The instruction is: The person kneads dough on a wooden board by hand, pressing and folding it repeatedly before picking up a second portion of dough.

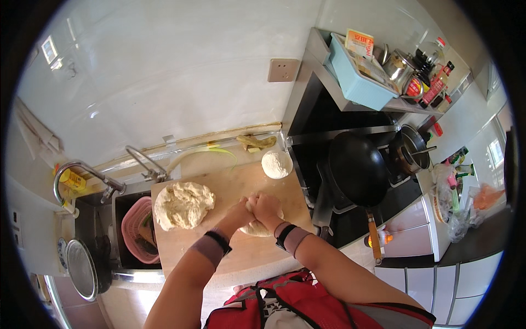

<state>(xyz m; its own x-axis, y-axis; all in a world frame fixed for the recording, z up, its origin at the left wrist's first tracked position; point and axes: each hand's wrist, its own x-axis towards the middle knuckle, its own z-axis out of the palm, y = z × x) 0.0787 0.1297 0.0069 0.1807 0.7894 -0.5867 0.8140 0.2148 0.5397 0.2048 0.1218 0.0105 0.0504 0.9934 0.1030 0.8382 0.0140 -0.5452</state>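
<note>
Both of my hands press together on a smaller lump of dough [255,229] on a wooden board [222,255]. My left hand [238,214] comes in from the left, its fingers against my right hand [265,207]; both hide much of the dough, and the fingertips are partly hidden. A large, rough lump of dough [185,205] lies on the board's left side. A bowl of white flour [277,164] stands at the board's back right corner.
Left of the board is a sink with a pink plastic basket [137,230] and a faucet [82,164]. To the right, a black wok [357,168] sits on the stove, its wooden handle [373,234] sticking out. A cleaver [322,205] lies between board and wok.
</note>
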